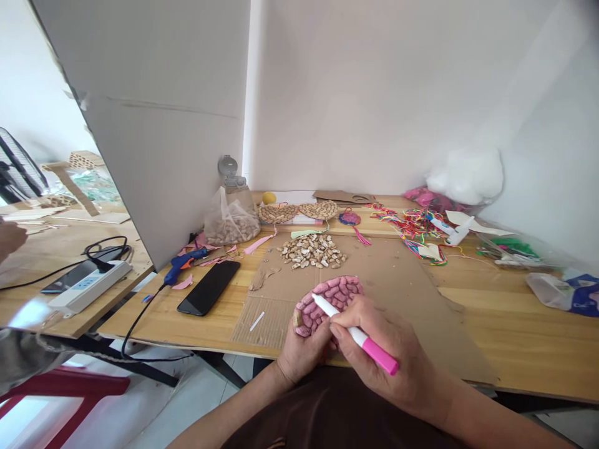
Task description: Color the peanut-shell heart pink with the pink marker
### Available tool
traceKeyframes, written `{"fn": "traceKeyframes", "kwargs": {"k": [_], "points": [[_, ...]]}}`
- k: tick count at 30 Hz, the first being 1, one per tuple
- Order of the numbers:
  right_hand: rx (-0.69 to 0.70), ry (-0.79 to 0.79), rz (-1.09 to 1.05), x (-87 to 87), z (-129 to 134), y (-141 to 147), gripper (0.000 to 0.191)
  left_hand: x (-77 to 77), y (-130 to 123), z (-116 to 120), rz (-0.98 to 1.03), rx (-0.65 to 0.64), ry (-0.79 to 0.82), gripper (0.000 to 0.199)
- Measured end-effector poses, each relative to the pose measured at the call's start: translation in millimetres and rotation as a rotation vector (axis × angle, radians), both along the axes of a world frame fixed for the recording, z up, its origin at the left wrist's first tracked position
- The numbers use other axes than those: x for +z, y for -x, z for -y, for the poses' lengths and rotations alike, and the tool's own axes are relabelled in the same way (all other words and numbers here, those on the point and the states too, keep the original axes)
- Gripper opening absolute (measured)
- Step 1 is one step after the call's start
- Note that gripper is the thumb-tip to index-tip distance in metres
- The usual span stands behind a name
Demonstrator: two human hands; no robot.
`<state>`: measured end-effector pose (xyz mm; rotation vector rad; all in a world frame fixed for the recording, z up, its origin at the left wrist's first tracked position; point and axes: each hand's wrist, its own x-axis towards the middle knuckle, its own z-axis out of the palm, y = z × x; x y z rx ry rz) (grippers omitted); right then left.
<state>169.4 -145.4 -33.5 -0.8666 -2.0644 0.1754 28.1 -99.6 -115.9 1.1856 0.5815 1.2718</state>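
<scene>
Right hand [395,352] holds marker [381,357], left hand [303,352] pink shellwork [311,310].

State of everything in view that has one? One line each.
Marker: uncapped at the tip, on the shell piece.
Shell piece: mostly pink, one shell bare tan.
Left hand: holding shell piece.
Right hand: gripping marker.
Phone: flat, screen dark.
Glue gun: lying down, unheld.
Power strip: one plug in.
Loose shells: piled.
</scene>
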Motion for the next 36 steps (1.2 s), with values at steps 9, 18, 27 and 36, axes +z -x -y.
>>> {"fn": "traceKeyframes", "kwargs": {"k": [9,18,27,36], "points": [[-0.046,-0.045,-0.006,2.9,-1.6,2.9,0.01,-0.4,-1.1,-0.1,0.012,-0.021,-0.052,0.032],[-0.056,-0.034,0.01,1.8,-1.6,1.7,0.009,5.1,-2.4,-1.3,0.036,-0.023,-0.045,0.037],[-0.099,0.142,-0.126,14.4,-3.6,-3.6,0.006,-10.0,1.4,-2.8,-0.061,0.054,0.024,0.042],[-0.058,0.224,-0.238,22.6,-15.2,-7.9,0.017,-8.8,0.7,-0.3,-0.035,0.126,-0.04,0.034]]}}
